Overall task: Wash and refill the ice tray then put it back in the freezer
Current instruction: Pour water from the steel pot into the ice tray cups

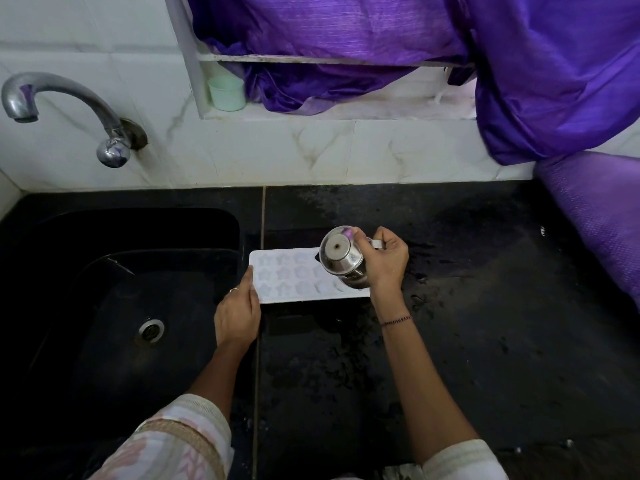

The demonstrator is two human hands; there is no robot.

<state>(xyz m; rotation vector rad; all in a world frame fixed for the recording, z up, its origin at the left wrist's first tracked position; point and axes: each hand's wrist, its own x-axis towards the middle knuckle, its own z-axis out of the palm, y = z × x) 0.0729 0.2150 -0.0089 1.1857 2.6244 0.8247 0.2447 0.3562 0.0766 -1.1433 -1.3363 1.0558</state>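
A white ice tray (289,277) with star-shaped cells lies flat on the black counter, just right of the sink. My left hand (239,311) rests against its left end, fingers flat along the edge. My right hand (382,258) grips the handle of a small steel jug (341,256), tipped mouth-down over the tray's right end so that its base faces the camera. The jug hides the tray's right cells. I cannot make out any water stream.
A black sink (114,306) with a metal drain lies at the left, under a chrome tap (65,109) on the tiled wall. The wet black counter (467,306) stretches right. A pale green cup (227,93) stands on the sill. Purple cloth (554,81) hangs at the right.
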